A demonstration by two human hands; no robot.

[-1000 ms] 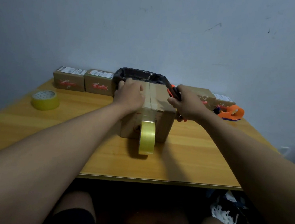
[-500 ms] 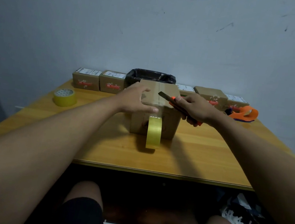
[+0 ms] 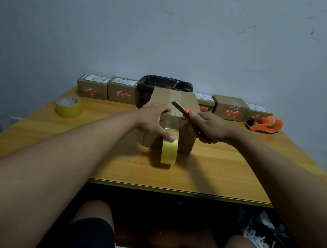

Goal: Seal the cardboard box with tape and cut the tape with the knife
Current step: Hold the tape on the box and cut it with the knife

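Cardboard box (image 3: 183, 101) sits mid-table, at 12 o'clock from the person, top seam running 12-to-6. A strip of tape (image 3: 171, 122) runs along that seam and down over the near top edge to the tape roll (image 3: 169, 148), which stands on edge against the box's front face, touching the table (image 3: 214, 170). The strip's long axis is therefore 12-to-6; the cut has to cross it, roughly 3-to-9.

Left hand (image 3: 154, 120): open, fingers spread flat, palm on the near-left top corner of the box, thumb reaching down to the roll's upper rim. It pins; it grips nothing.

Right hand (image 3: 212, 127): closed around the knife (image 3: 182, 109)'s orange handle, blade pointing toward 10 o'clock, tip above the box top just right of the seam. Cannot tell whether the blade touches the tape.

Judgement: the knife hand is nearer the strip at the box's near edge; the cut is not yet made. Blade should come in from 3 o'clock, clear of the left thumb.

Outward: spare tape roll (image 3: 69, 107) at 10 o'clock, orange tape dispenser (image 3: 266, 125) at 2 o'clock.
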